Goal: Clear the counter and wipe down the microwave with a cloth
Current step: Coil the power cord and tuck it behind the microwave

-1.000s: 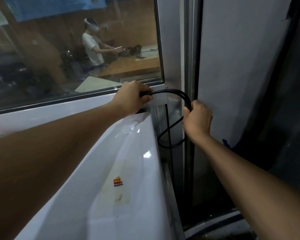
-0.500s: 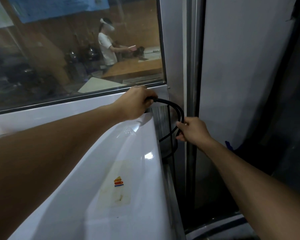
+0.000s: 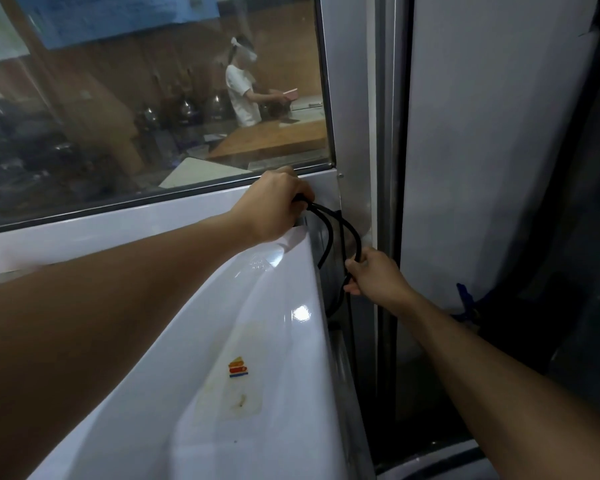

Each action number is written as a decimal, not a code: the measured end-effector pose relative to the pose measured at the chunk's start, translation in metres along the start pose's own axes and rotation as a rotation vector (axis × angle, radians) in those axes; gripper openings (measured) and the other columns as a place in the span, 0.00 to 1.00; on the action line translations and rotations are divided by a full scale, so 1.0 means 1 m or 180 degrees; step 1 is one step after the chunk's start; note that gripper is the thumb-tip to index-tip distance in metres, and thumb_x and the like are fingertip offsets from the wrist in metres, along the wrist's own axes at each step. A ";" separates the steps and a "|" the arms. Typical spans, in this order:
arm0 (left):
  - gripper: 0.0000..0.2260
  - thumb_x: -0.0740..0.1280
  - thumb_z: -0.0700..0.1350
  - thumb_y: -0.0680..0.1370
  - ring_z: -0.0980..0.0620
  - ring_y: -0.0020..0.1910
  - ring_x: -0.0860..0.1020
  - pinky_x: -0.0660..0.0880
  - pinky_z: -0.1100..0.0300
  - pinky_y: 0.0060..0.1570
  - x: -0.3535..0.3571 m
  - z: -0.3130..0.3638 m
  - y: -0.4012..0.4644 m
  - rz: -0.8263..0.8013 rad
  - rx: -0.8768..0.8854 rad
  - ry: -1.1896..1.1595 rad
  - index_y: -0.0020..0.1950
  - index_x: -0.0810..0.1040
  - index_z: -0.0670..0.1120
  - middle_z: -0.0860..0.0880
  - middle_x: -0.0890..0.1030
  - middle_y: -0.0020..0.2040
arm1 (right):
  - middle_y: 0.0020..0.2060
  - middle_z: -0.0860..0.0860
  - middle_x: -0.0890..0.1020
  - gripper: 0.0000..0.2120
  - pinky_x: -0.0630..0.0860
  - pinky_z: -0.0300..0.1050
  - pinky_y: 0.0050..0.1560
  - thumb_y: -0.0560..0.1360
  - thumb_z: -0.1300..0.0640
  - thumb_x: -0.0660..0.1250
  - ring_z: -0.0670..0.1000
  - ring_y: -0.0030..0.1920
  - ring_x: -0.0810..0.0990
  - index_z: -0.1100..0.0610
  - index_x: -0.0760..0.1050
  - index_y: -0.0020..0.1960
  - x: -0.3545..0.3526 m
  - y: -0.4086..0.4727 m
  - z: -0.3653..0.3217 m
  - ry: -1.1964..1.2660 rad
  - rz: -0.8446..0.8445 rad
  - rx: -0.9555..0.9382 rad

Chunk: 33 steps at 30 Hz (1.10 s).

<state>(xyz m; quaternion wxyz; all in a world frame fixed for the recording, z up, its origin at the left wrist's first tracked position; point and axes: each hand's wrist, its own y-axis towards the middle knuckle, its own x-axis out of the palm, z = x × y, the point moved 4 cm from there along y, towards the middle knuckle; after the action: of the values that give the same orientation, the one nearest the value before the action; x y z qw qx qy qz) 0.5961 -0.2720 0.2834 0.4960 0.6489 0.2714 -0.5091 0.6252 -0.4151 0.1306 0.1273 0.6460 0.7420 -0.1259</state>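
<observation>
- Both hands work a black power cord (image 3: 329, 233) at the far right corner of a white microwave (image 3: 222, 358): the left hand (image 3: 274, 206) has its fingers curled round the gathered upper end of the loops, just below the window frame, while the right hand (image 3: 378, 275) pinches the lower strands beside the appliance's right side.
- Two or three dark strands arc between the fists and drop into the narrow gap behind the microwave; where the cord ends, and whether it is plugged in, cannot be told.
- Judged from the task, the step in hand looks like bundling the cord out of the way so the casing can be wiped; no cloth is in view.
- Done well, this would mean keeping the loops even and slack, feeding cord up with the right hand while the left holds the coil firm, and easing rather than tugging, since the hidden end may be caught behind the unit.
- The microwave's glossy white top fills the near centre, sloping away to the far right and catching bright highlights.
- A small red, orange and blue sticker (image 3: 238, 367) sits on a clear label with brownish stains beneath it, a likely spot for wiping.
- Behind, a glass window (image 3: 136, 116) shows another person in white at a wooden counter; a pale panel (image 3: 492, 150) and metal upright (image 3: 385, 116) stand to the right.
</observation>
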 end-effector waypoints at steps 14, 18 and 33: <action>0.14 0.60 0.38 0.78 0.49 0.51 0.70 0.66 0.62 0.54 -0.002 -0.017 -0.006 -0.0390 -0.0418 -0.0204 0.63 0.73 0.44 0.43 0.69 0.58 | 0.32 0.55 0.74 0.16 0.74 0.46 0.38 0.77 0.59 0.61 0.57 0.37 0.76 0.57 0.65 0.30 -0.014 0.001 0.001 -0.1261 0.0608 -0.0358; 0.13 0.59 0.39 0.78 0.46 0.54 0.70 0.68 0.56 0.57 0.001 -0.018 -0.011 -0.0684 -0.0363 -0.0099 0.62 0.71 0.44 0.45 0.67 0.56 | 0.37 0.55 0.73 0.12 0.68 0.44 0.38 0.78 0.59 0.57 0.57 0.39 0.74 0.59 0.65 0.35 -0.009 0.001 -0.001 -0.1496 0.0576 -0.0317; 0.12 0.66 0.39 0.73 0.46 0.50 0.77 0.74 0.56 0.46 -0.021 -0.013 -0.003 -0.0571 -0.0123 0.0710 0.52 0.82 0.51 0.51 0.82 0.46 | 0.46 0.65 0.81 0.07 0.80 0.57 0.50 0.78 0.65 0.56 0.61 0.46 0.82 0.66 0.72 0.48 0.005 0.015 0.002 -0.0292 0.0106 0.0424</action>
<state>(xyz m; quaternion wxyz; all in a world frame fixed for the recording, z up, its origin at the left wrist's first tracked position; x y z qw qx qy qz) 0.5917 -0.2561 0.3015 0.4277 0.6650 0.3915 -0.4708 0.6394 -0.4094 0.1267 0.1200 0.6588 0.7146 -0.2023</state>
